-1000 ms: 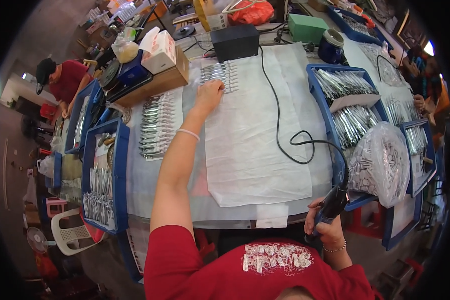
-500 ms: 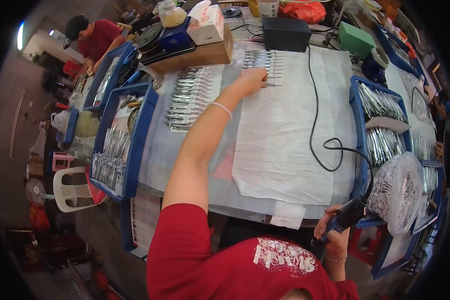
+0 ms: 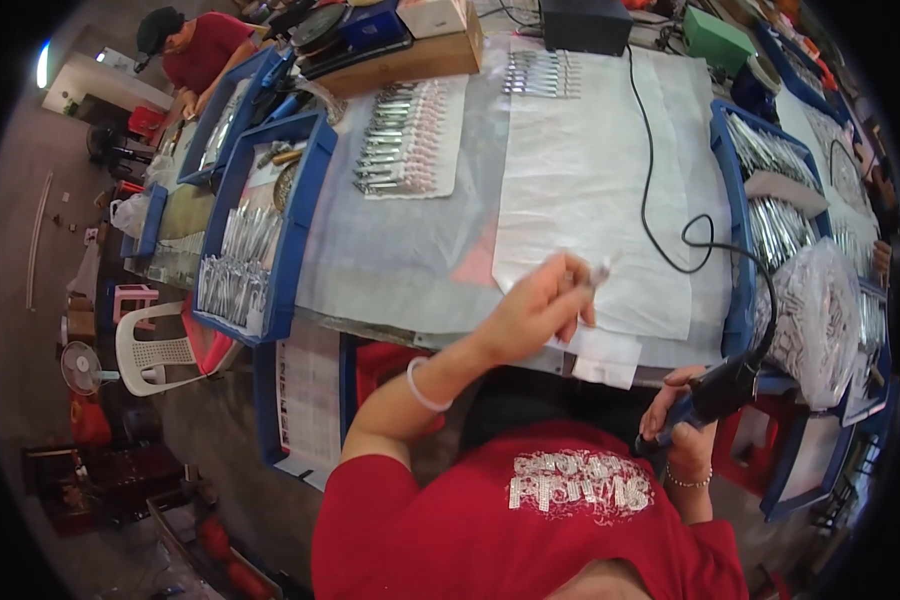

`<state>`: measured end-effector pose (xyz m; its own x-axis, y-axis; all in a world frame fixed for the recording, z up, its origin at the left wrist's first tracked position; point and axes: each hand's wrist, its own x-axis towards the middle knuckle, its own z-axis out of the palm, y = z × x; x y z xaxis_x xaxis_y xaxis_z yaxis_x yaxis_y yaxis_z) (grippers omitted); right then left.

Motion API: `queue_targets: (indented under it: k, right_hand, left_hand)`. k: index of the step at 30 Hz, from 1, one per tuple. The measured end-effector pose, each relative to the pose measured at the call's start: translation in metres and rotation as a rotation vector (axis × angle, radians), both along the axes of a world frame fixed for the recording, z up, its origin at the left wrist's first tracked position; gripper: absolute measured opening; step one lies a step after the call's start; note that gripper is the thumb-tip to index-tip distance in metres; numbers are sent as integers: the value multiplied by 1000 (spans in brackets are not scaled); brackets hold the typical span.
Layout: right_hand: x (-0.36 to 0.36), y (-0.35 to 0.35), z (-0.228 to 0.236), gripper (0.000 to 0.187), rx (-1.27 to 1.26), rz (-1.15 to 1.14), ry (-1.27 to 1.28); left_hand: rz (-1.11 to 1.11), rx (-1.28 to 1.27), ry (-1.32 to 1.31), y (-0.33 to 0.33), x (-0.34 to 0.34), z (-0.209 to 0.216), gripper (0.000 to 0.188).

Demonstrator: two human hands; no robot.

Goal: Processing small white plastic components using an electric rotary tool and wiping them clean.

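Observation:
My left hand (image 3: 542, 312) is over the near part of the white cloth (image 3: 590, 180), fingers pinching a slim silvery metal piece (image 3: 602, 270), blurred so its exact kind is unclear. At the table's near right edge, my right hand (image 3: 675, 415) is closed around a dark corded electric screwdriver (image 3: 715, 392), pointing down-left. A row of similar silvery metal pieces (image 3: 542, 75) lies at the far end of the cloth. Further left, a longer row of metal pieces (image 3: 402, 135) rests on a white sheet. Beside my right hand, a small white pad (image 3: 607, 360) hangs at the table edge.
Blue trays of metal pieces stand left (image 3: 295, 235) and right (image 3: 738, 250). A clear plastic bag of parts (image 3: 820, 325) sits on the right one. A black cord (image 3: 648, 170) loops across the cloth. A dark box (image 3: 585, 28) stands behind. A co-worker (image 3: 198, 55) sits far left.
My left hand has come back from the far row toward me with a metal piece in its fingers. My right hand still grips the screwdriver. The whole view has tilted downward.

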<state>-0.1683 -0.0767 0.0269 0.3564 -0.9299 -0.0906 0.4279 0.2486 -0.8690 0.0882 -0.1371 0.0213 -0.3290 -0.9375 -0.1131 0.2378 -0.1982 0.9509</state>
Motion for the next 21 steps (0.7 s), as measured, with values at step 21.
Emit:
queue_targets:
  k: [21]
  right_hand:
    - [-3, 13, -21, 50, 129, 90, 493]
  left_hand:
    - [47, 752, 761, 112, -79, -87, 36]
